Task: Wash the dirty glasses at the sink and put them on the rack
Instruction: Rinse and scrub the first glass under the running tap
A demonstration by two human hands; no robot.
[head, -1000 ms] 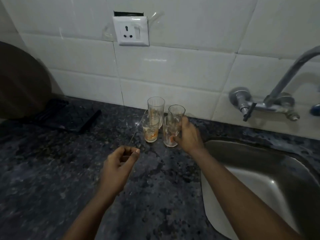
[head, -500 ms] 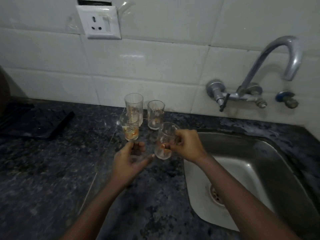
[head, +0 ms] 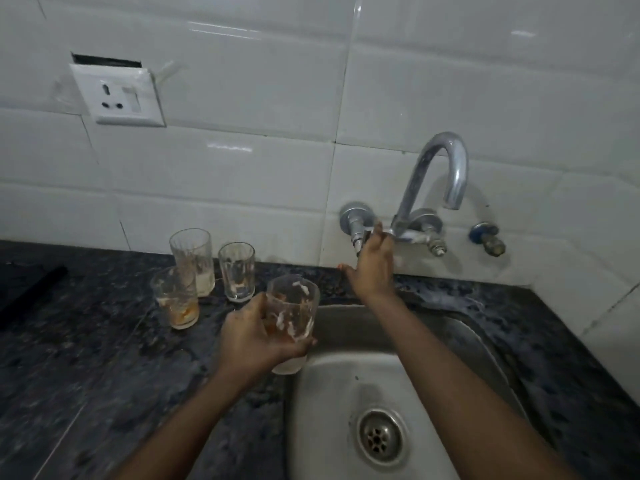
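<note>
A white tiled wall (head: pixel 242 174) filled the upper half of the view, with a white socket plate (head: pixel 119 98) set into it at the left. Below it ran a dark speckled counter (head: pixel 86 358), and a steel sink (head: pixel 346 375) was sunk into the counter's right part, its round drain (head: pixel 381 436) near the bottom of the basin. A curved metal tap (head: pixel 436 174) rose from the wall above the sink.

The right hand (head: pixel 374 268) reached up to the tap's left lever, its fingers touching the lever and loosely spread, gripping nothing that could be made out. The left hand (head: pixel 252 337) was closed around a dirty glass (head: pixel 294 313), held roughly upright over the sink's left rim, with whitish and orange smears on its inside.

Three more glasses stood on the counter just left of the sink, close to the wall: a tall glass (head: pixel 192 259) at the back, a short glass (head: pixel 237 270) just beside it to the right, and a glass with orange dregs (head: pixel 177 299) in front, overlapping the tall one in the view. A dark flat object (head: pixel 27 289) lay at the counter's far left edge.
</note>
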